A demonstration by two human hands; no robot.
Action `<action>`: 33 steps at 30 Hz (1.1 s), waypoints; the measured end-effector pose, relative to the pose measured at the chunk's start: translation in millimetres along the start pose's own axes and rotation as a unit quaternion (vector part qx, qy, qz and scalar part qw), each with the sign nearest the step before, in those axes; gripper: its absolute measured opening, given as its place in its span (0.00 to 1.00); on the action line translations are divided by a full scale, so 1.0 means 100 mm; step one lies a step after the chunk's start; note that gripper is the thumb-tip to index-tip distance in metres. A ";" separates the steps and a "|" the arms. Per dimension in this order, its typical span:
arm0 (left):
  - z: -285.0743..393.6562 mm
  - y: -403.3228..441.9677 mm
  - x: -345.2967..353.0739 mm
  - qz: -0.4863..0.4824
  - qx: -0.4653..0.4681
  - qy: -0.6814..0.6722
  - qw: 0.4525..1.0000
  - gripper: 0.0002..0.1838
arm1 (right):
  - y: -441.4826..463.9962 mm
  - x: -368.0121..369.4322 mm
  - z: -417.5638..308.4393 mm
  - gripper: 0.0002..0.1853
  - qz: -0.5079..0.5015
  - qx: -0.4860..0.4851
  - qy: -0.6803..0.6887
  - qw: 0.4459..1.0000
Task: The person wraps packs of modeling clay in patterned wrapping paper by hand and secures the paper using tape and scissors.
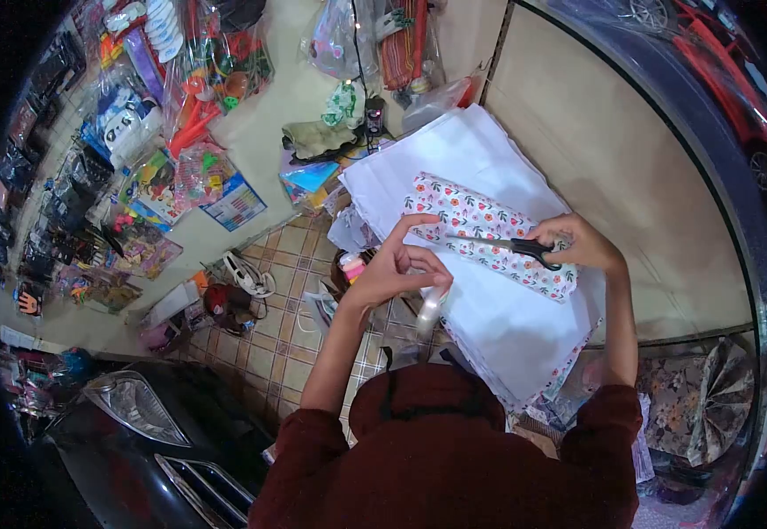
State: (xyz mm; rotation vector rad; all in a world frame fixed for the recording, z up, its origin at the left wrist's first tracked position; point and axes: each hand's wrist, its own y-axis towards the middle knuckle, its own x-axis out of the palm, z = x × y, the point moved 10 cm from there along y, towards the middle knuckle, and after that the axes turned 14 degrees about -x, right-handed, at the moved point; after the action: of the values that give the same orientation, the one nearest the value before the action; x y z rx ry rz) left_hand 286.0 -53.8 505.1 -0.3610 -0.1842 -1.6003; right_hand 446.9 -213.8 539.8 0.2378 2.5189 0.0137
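Observation:
My right hand (577, 240) grips a pair of scissors (524, 247) by the black handles. Its blades point left and lie over a parcel wrapped in floral paper (489, 213), white with red flowers and green leaves. My left hand (401, 269) is at the parcel's left end, index finger stretched toward its edge, with the thumb and other fingers curled together. Just below those fingers is a shiny, clear object (429, 313), perhaps tape; whether the hand holds it is unclear. Under the parcel lies a stack of large white sheets (410, 154), some with floral undersides.
Bagged toys (216, 79) hang on the wall at the left. A dark toy car (136, 441) stands at lower left, beside the tiled floor (269, 353). Behind the sheets are a bundled cloth (317, 139) and colored papers (311, 179). A beige panel (613, 159) rises at the right.

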 end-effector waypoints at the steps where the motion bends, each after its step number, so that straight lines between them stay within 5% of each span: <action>1: 0.01 0.02 0.00 0.013 0.010 0.006 1.000 0.40 | 0.04 0.03 0.02 0.22 0.000 -0.002 -0.018 1.000; 8: 0.09 -0.06 -0.11 0.093 0.049 0.004 0.994 0.39 | 0.22 0.10 -0.22 0.26 0.088 -0.028 -0.219 0.971; 15: 0.20 -0.19 -0.19 0.151 0.104 0.013 0.983 0.40 | 0.27 0.47 -0.11 0.30 -0.038 -0.039 0.027 0.998; 18: 0.22 -0.22 -0.27 0.174 0.125 -0.009 0.977 0.42 | 0.20 0.62 -0.26 0.31 -0.117 -0.075 0.030 0.990; 28: 0.12 -0.15 -0.37 0.162 0.121 -0.038 0.979 0.47 | 0.16 0.44 -0.38 0.28 -0.108 -0.071 -0.030 0.991; 33: 0.07 -0.10 -0.40 0.158 0.093 -0.052 0.982 0.49 | 0.12 0.32 -0.22 0.32 -0.047 -0.011 0.054 0.997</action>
State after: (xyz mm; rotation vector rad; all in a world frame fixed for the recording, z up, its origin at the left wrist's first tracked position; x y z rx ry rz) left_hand 277.6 -13.2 498.9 -0.3104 -0.3370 -1.2401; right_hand 410.6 -195.7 540.4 0.1124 2.6328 0.0169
